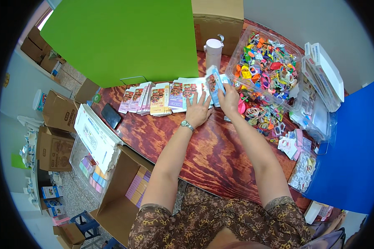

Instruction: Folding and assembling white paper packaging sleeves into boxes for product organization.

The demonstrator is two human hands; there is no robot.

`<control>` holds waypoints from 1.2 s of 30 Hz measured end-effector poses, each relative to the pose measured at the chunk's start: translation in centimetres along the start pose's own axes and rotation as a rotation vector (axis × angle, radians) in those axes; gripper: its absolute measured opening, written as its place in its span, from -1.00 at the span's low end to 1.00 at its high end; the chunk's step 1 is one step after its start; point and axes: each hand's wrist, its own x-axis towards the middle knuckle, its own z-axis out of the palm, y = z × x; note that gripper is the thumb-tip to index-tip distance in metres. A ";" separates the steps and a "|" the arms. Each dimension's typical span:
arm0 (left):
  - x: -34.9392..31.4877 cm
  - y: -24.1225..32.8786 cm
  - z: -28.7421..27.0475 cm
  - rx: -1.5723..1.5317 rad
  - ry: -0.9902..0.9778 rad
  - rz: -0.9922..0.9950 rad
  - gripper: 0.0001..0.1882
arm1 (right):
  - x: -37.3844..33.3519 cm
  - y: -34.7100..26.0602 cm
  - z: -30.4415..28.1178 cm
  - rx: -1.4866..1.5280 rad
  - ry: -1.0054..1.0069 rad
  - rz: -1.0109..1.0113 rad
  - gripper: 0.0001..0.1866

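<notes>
A row of flat printed cartons, pink, yellow and purple, overlaps along the far side of the red wood-grain table. My left hand lies with its fingers spread on the right end of that row, on a white carton with a colourful picture. A watch is on that wrist. Just to the right, my right hand grips a light-blue carton, tilted up off the table and slightly blurred at its top. The right fingers are partly hidden behind it.
A lidded white bottle stands behind the cartons. At the right, a clear plastic bin holds many small colourful trinkets, with loose trinkets beside it. A phone lies left; an open cardboard box stands below the table's left edge.
</notes>
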 end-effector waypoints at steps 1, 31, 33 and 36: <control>-0.1 0.1 -0.2 -0.002 -0.008 -0.008 -0.37 | -0.2 -1.0 -1.0 0.000 0.004 -0.005 -0.74; -16.0 16.4 -3.6 -0.692 0.127 -0.301 -0.31 | -25.0 1.5 -17.2 0.403 -0.171 0.397 -0.87; -16.3 18.5 -4.1 -0.709 0.116 -0.314 -0.16 | -24.8 0.7 -18.1 0.475 -0.182 0.375 -0.89; -15.6 19.9 -5.1 -0.783 0.080 -0.337 0.09 | -24.7 0.5 -18.8 0.381 -0.114 0.279 -0.89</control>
